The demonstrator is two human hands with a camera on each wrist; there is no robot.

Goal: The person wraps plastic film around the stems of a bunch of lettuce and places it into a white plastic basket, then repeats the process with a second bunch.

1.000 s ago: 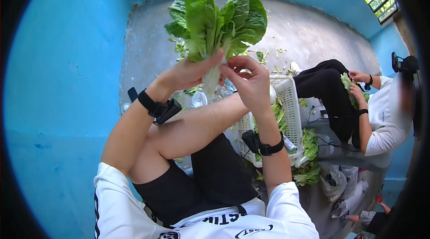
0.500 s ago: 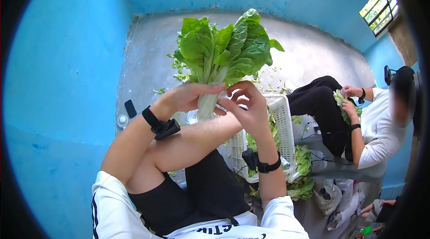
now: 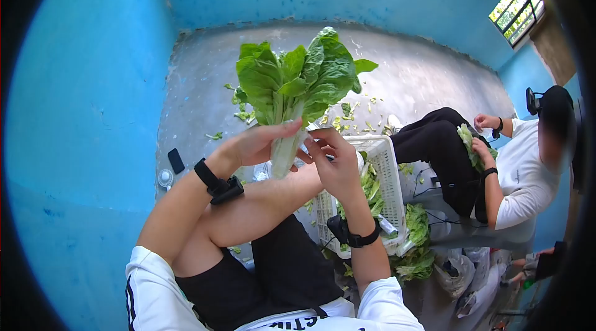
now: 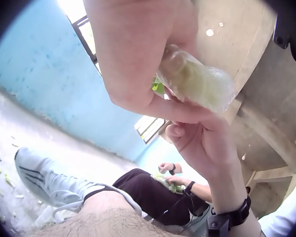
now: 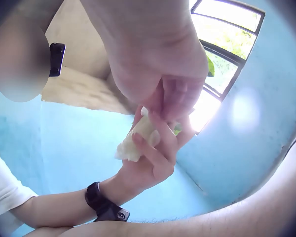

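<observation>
A bunch of leafy greens (image 3: 295,79) stands upright over my raised leg, leaves up and pale stalks down. My left hand (image 3: 257,141) grips it round the stalks, thumb across the front. Shiny clear plastic film (image 4: 209,86) covers the stalk base in the left wrist view. From the other side my right hand (image 3: 337,163) pinches a small whitish, see-through piece of the film at the stalks, thumb against fingertips. The right wrist view shows the pale stalk end (image 5: 135,143) between the left fingers, with the right fingertips right above it.
A white plastic basket (image 3: 397,191) of greens stands right of my leg, with more greens (image 3: 417,231) beside it. Scraps lie on the floor (image 3: 205,82). A phone (image 3: 176,161) lies at left. Another person (image 3: 528,157) sits at right, handling greens. Plastic bags (image 3: 456,272) lie lower right.
The greens and both hands sit lower in the head view than a second ago, as the view tilts up. Both hands keep their hold at the stalks.
</observation>
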